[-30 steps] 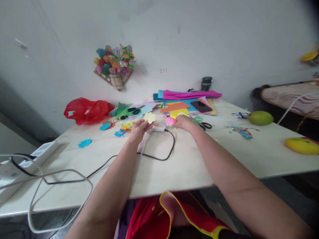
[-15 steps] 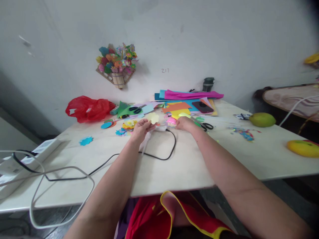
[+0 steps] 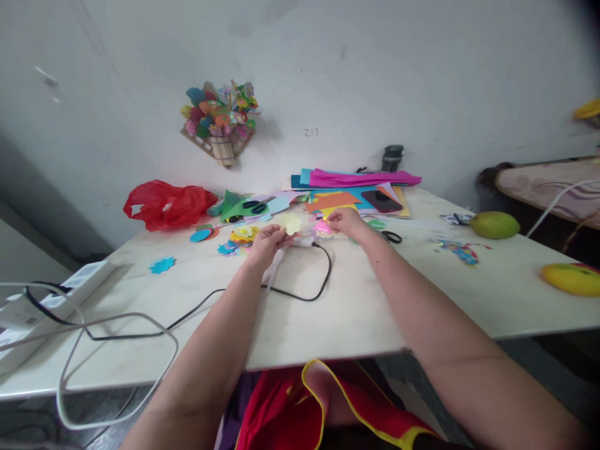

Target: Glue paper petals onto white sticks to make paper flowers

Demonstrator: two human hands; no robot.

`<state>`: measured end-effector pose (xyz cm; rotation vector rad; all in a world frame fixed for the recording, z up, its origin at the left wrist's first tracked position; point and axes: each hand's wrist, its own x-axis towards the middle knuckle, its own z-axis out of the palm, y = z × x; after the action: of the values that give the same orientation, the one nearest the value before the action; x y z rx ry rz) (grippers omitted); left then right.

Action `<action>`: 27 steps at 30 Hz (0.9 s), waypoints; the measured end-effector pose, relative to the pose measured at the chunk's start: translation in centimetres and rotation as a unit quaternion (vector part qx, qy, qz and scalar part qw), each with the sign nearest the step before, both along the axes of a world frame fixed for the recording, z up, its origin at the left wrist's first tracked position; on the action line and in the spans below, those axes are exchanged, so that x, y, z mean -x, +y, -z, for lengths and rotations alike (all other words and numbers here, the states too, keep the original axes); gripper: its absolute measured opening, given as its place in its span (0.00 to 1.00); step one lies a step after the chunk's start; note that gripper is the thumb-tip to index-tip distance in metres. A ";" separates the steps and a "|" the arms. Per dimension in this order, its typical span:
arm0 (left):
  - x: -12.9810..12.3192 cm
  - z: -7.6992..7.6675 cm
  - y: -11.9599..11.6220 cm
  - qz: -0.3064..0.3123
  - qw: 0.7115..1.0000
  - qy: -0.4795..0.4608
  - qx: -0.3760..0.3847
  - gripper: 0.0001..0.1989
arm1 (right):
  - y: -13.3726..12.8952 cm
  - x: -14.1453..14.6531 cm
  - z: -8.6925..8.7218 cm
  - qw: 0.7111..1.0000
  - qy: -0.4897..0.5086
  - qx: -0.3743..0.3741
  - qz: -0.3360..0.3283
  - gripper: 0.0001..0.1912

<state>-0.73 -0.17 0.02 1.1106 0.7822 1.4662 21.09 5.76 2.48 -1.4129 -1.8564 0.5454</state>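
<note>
My left hand point(image 3: 266, 242) is closed in a pinch on a pale yellow flower cutout point(image 3: 290, 223) with a scalloped edge, held just above the table. Under and beside that hand lies a white glue gun point(image 3: 304, 242), partly hidden, with a black cord at its right end. My right hand point(image 3: 345, 223) is closed at the fingertips, close to a bright pink piece point(image 3: 322, 227); what the fingers pinch is too small to make out. Black-handled scissors point(image 3: 390, 237) lie partly behind the right forearm. Yellow flower cutouts point(image 3: 244, 234) are left of my left hand.
Blue cutouts point(image 3: 162, 265), a red plastic bag point(image 3: 169, 205) and a white power strip point(image 3: 89, 281) are on the left. Coloured sheets point(image 3: 335, 201), a phone point(image 3: 382, 201) and more scissors point(image 3: 257, 205) lie at the back. Mangoes point(image 3: 494, 225) sit on the right.
My right hand has moved slightly away from me, up beside the pink piece. A pale yellow-green piece that showed behind it is out of sight. My left hand barely moves.
</note>
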 end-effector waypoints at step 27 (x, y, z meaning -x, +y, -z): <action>-0.1 0.5 0.3 0.031 0.998 0.045 0.032 0.15 | -2.7 2.6 -1.8 0.969 0.206 -0.013 -0.138 0.08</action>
<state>-0.68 0.10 -0.53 1.1487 0.8459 1.3381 18.51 3.05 4.26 -0.9365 -1.7150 0.8778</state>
